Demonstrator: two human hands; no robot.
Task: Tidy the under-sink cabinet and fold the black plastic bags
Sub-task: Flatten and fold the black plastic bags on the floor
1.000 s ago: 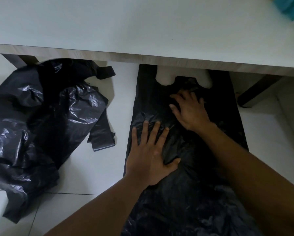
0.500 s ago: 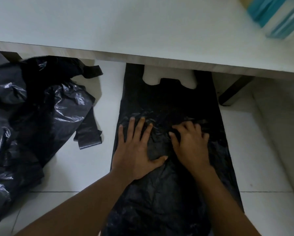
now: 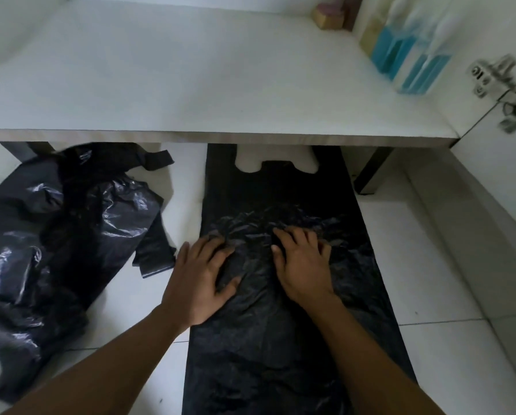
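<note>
A black plastic bag (image 3: 283, 348) lies spread flat on the white tiled floor, its handles pointing under the cabinet shelf. My left hand (image 3: 198, 278) rests palm down on the bag's left edge, fingers apart. My right hand (image 3: 303, 262) presses flat on the bag's middle beside it. Neither hand holds anything. A crumpled heap of more black bags (image 3: 56, 244) sits on the floor to the left, apart from both hands.
The white cabinet shelf (image 3: 190, 73) juts out above the bag's handle end. Blue-filled bottles (image 3: 412, 55) and a small tan block (image 3: 328, 18) stand at its back right. A door hinge (image 3: 496, 82) and the cabinet's dark legs (image 3: 370, 172) are on the right.
My right hand slid back from the bag's handle end to its middle, beside my left hand. My left hand shifted toward the bag's left edge. The view tilted up, showing the shelf.
</note>
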